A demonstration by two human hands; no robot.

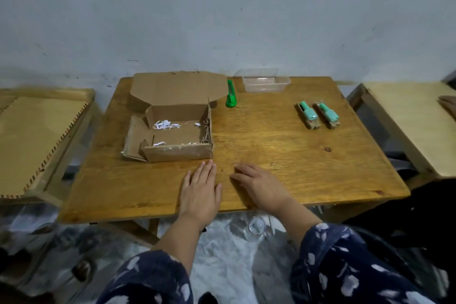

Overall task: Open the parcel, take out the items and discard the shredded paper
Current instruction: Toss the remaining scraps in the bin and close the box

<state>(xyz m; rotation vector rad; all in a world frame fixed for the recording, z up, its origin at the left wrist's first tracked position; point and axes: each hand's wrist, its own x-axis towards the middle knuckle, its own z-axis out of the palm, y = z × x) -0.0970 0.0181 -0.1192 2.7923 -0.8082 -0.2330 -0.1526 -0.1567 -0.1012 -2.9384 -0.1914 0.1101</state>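
The cardboard parcel (177, 153) lies open on the left half of the wooden table (283, 145), its lid folded back toward the wall. A few white shreds of paper (165, 125) lie inside it. Two teal items in brown card holders (309, 115) (329, 114) rest side by side on the right part of the table. My left hand (201, 190) lies flat on the table just in front of the parcel's near right corner, holding nothing. My right hand (259, 186) rests palm down beside it, fingers pointing left, also holding nothing.
A green utility knife (231, 94) lies right of the parcel lid. A clear plastic tub (265, 82) stands at the back edge by the wall. Wooden stands flank the table on the left (37, 140) and right (407, 126). Crumpled plastic (222, 254) lies on the floor below.
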